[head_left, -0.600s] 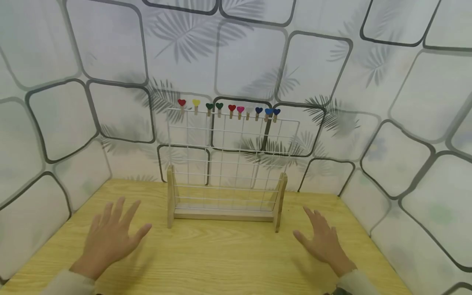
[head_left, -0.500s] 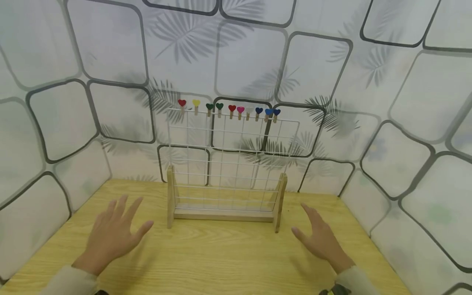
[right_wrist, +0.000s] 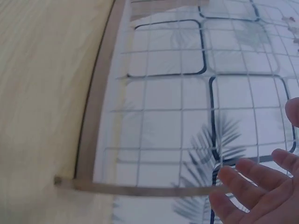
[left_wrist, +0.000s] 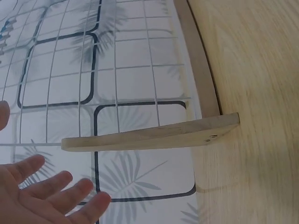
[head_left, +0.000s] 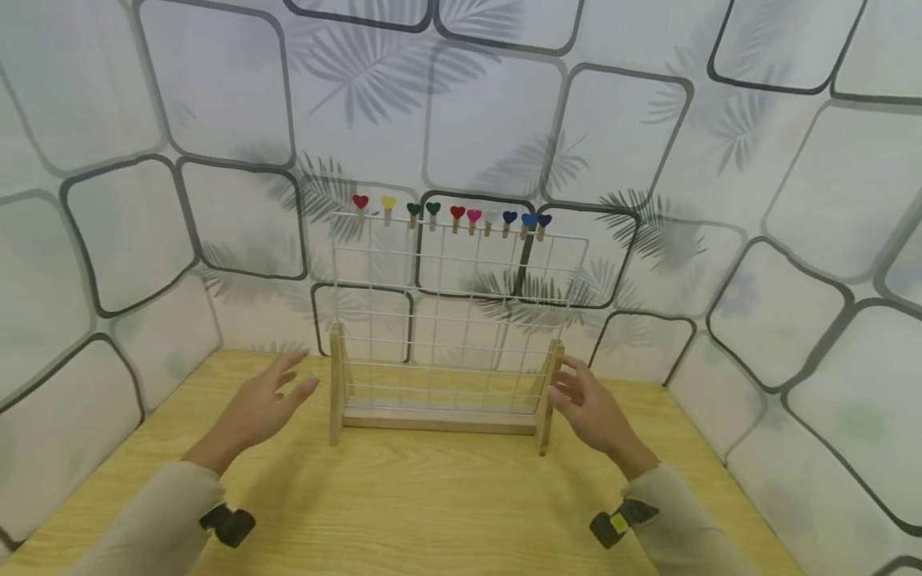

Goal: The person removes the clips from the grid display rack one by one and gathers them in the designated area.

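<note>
A white wire grid rack (head_left: 461, 304) stands on a wooden base (head_left: 439, 418) with two upright side posts. Several small clothespins topped with coloured hearts (head_left: 454, 214) are clipped along its top wire. My left hand (head_left: 277, 392) hovers open, fingers spread, a short way left of the left post (head_left: 335, 384). My right hand (head_left: 576, 396) is open beside the right post (head_left: 547, 396), its fingertips very near the wood; I cannot tell if they touch. In the left wrist view my fingers (left_wrist: 56, 191) lie just short of the post (left_wrist: 149, 135). The right wrist view shows fingers (right_wrist: 252, 186) at the post's end (right_wrist: 140, 189).
The rack stands toward the back of a light wooden table (head_left: 432, 504). Patterned walls (head_left: 108, 240) with dark rounded squares and leaf prints close it in on the left, back and right. A small dark wrist device (head_left: 229, 524) sits on each sleeve.
Both hands have moved forward and inward from the table's front area toward the rack's two side posts. More of each sleeve now shows.
</note>
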### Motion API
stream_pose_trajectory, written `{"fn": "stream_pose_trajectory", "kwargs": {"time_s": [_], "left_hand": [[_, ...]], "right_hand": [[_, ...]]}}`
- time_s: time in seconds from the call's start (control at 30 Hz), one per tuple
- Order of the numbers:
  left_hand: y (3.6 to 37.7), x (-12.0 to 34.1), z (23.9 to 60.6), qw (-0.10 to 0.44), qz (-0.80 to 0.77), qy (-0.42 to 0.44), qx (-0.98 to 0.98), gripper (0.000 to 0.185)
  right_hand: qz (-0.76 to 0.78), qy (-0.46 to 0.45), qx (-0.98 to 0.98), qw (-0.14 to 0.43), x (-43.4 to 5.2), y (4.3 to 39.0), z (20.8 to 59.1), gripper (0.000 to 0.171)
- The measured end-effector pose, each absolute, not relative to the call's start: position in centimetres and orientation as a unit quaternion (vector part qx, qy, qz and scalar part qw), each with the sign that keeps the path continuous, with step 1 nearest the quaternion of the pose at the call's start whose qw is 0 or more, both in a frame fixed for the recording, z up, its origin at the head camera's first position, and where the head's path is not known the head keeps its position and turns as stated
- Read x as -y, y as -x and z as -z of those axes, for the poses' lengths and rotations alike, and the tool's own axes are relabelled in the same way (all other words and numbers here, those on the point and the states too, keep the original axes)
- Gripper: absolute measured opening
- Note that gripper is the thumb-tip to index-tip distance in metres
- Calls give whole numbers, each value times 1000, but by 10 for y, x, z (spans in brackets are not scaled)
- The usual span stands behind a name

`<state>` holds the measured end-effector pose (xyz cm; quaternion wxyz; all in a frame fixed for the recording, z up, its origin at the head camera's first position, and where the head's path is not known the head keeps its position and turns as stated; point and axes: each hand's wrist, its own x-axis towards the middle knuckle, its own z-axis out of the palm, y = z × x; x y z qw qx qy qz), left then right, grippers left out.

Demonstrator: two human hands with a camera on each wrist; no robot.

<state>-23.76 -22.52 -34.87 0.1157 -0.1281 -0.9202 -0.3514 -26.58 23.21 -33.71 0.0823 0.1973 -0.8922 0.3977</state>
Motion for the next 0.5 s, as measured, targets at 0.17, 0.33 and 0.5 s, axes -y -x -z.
{"fn": "stream_pose_trajectory", "kwargs": {"time_s": [0.17,0.33,0.5], "left_hand": [[255,220,339,90,481,134,862,66],[268,215,329,99,596,155,782,63],[281,212,321,107,641,159,743,65]], "right_hand": [[-439,-213,871,65,-211,278,316,52],[-471,-239,847,51,-184,287,296,49],[-499,-276,821,33,-155,296,272,48]]}}
